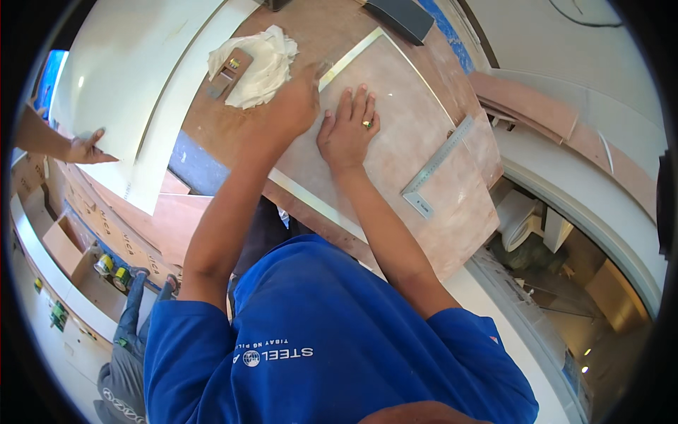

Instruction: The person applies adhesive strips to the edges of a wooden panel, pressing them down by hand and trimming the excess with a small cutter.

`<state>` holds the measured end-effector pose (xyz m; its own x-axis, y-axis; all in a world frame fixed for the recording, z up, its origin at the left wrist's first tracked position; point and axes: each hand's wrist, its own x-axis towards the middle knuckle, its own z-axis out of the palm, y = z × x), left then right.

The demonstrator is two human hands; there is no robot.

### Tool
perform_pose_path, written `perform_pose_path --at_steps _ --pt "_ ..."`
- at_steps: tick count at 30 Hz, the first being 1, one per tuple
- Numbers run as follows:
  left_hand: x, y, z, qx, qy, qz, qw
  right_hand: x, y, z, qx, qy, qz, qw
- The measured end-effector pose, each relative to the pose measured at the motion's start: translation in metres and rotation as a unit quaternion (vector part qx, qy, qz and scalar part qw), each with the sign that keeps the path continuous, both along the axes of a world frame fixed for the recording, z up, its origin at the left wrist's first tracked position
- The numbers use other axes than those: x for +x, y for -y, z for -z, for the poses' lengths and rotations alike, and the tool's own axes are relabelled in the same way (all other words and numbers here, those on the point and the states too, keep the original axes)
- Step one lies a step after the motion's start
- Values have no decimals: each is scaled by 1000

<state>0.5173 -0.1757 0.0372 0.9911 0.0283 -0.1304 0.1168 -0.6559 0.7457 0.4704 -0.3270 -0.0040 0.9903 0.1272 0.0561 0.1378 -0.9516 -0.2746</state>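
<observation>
A pinkish-brown flat panel (402, 106) with pale strips along its edges lies on the brown work table (466, 106). My right hand (349, 131) presses flat on it, fingers spread, a ring on one finger. My left hand (298, 102) is closed at the panel's left edge, by the end of a pale strip (353, 54). What it grips is hidden by the fingers. To its left, a small wooden tool with a metal blade (236, 67) lies on a crumpled white heap (272, 60). A metal try square (434, 169) rests on the panel's right side.
A black oblong block (402, 19) lies at the table's far edge. Another person's hand (88, 148) touches a large white sheet (134, 78) on the left. At lower left is another person in grey (123, 374). Brown offcut boards (526, 106) lie at right.
</observation>
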Motion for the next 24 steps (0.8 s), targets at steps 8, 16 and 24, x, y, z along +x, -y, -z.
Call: perform_pose_path --at_steps 8,16,24 --pt "44 42 3 24 -12 41 999 0 3 3 -13 16 -17 1000" --pt "89 60 -6 69 -43 112 990 -1 4 5 -15 -7 -17 1000" --pt "100 48 -2 111 -42 171 978 -1 1 4 1 13 -11 1000"
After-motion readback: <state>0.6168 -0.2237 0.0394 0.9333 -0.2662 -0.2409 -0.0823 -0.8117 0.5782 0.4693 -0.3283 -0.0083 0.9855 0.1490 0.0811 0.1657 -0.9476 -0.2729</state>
